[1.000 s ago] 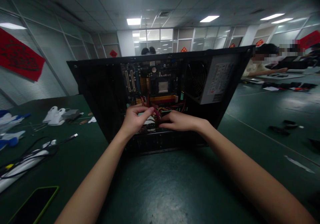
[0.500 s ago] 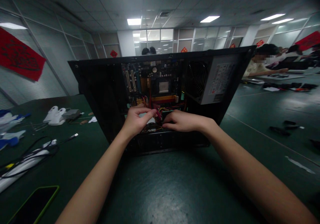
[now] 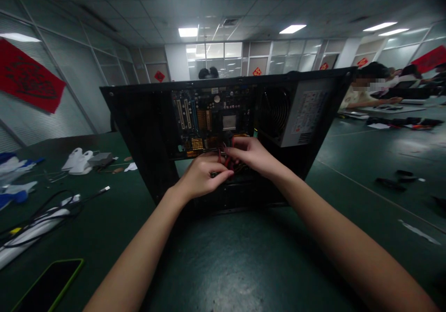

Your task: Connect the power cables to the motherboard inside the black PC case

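Hands meet inside an open black computer case (image 3: 146, 131) that lies on its side on a dark green table (image 3: 244, 265), its interior facing the person at work. The left hand (image 3: 204, 177) is curled nearly closed, thumb against fingers, on the lower end of a wire bundle (image 3: 227, 161) of red and yellow leads; exactly what sits under its fingers is hidden. The right hand (image 3: 252, 156) reaches in from the other side, fingertips pinched on the same wire bundle just below the motherboard (image 3: 209, 112). A power supply (image 3: 306, 112) fills the case's right end. The work in hand looks like sorting or seating these leads near the board's lower edge. Any further handling seems to call for a light, steady pinch. A phone (image 3: 49, 286) lies at the near left.
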### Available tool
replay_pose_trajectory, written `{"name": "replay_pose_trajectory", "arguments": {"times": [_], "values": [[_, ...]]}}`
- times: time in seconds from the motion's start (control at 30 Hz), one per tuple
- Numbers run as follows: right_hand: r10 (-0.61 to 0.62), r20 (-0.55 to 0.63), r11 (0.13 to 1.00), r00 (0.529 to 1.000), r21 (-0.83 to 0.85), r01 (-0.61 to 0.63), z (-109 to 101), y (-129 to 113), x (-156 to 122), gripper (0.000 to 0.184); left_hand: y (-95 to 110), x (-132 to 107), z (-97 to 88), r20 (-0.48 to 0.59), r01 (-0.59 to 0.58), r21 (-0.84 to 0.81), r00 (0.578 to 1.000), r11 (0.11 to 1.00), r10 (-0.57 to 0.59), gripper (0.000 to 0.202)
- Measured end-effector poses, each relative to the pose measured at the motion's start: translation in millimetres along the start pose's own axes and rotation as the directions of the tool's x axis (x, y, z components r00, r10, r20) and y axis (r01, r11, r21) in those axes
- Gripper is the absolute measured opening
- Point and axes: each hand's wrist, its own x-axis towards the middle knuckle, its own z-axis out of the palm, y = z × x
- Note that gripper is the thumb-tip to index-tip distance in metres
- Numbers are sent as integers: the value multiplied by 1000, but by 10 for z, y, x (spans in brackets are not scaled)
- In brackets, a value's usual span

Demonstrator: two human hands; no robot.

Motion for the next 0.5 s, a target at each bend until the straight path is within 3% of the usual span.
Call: {"name": "replay_pose_trajectory", "arguments": {"times": [0.1,0.2,0.43,0.5], "values": [[45,-37,996,998,79,-42,-47,34,2,34,-8,2,-1,-50,-29,-4,998,1000,28,20],[106,-2,985,994,140,-105,-53,59,-5,36,-3,0,-2,-22,-53,32,998,998,54,21],[181,50,947,982,262,-188,-2,91,-13,41,17,-15,-13,33,12,145,999,989,-17,28],[169,-22,948,985,276,-156,1,97,2,39,1,-13,-11,10,42,120,999,992,-43,26]]}}
